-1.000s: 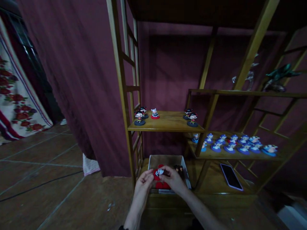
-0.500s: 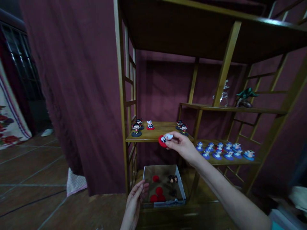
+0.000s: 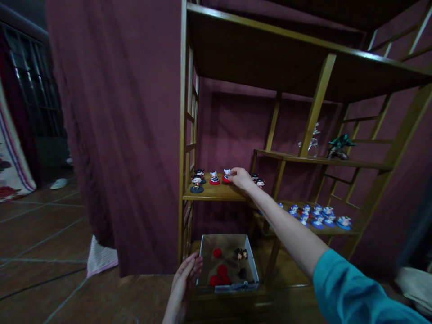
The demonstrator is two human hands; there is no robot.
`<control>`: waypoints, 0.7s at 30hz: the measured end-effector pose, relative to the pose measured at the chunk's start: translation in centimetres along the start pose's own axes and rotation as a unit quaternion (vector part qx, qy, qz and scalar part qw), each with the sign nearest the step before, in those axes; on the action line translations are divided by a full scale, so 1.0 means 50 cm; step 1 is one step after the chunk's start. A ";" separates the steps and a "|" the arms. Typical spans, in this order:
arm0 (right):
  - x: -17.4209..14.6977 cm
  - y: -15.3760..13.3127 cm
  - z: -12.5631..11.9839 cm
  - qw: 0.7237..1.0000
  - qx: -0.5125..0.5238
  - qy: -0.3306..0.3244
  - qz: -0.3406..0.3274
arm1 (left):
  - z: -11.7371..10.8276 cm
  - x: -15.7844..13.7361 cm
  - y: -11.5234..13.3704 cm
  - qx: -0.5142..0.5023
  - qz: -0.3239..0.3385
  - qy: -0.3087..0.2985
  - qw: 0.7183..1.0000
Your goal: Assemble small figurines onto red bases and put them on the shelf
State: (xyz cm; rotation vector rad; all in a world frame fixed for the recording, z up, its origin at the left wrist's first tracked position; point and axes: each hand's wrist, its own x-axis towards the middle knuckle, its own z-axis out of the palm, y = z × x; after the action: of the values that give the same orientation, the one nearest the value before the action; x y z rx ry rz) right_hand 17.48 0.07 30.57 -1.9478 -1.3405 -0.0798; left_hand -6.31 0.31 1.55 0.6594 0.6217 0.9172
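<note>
My right hand pinches a small white-headed figurine with a red base, upright at the shelf board. A similar red-based figurine stands just left of it. Black-haired figurines with dark bases stand at the board's left end, and more black-haired figurines at its right, partly behind my right arm. My left hand, fingers loosely extended and holding nothing, is beside the left wall of an open box. Inside lie several red round pieces and a few dark-haired figurines.
Several blue-and-white figurines stand on the lower right shelf. Above them, a green ornament and a clear glass ornament share a shelf. A purple curtain hangs left of the wooden rack. A cloth lies on the tiled floor.
My right hand has carried the red-based figurine from in front of the shelf edge back onto the board, turning it upright beside the other one. My left hand stays near the box.
</note>
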 end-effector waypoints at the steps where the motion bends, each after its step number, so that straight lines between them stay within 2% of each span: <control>1: 0.001 0.000 0.001 1.000 -0.015 0.004 0.020 | -0.003 0.001 0.002 -0.004 -0.001 0.000 1.000; 5: 0.001 -0.002 0.003 0.997 -0.045 -0.011 0.060 | -0.010 0.000 0.008 -0.010 -0.003 0.007 1.000; 13: -0.001 0.002 0.004 0.993 -0.087 -0.061 0.049 | -0.013 0.001 0.012 -0.022 -0.001 -0.001 1.000; 15: -0.010 -0.007 -0.005 0.995 -0.095 -0.027 0.002 | -0.012 0.000 0.013 -0.025 -0.001 -0.003 1.000; 18: -0.025 -0.033 -0.025 0.982 -0.111 0.051 -0.141 | -0.008 -0.001 0.015 -0.025 -0.002 0.002 1.000; 19: -0.025 -0.045 -0.031 0.973 -0.116 0.055 -0.191 | -0.008 -0.001 0.015 -0.024 -0.002 0.005 1.000; 21: -0.016 -0.068 -0.039 0.959 -0.129 0.015 -0.253 | -0.008 -0.001 0.017 -0.022 -0.001 0.008 1.000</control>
State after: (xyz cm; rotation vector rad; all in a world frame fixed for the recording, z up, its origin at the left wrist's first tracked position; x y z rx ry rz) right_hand 15.01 -1.21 33.45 -1.7466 -1.8539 -0.5536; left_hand -7.04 0.73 1.94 0.6127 0.6160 0.9325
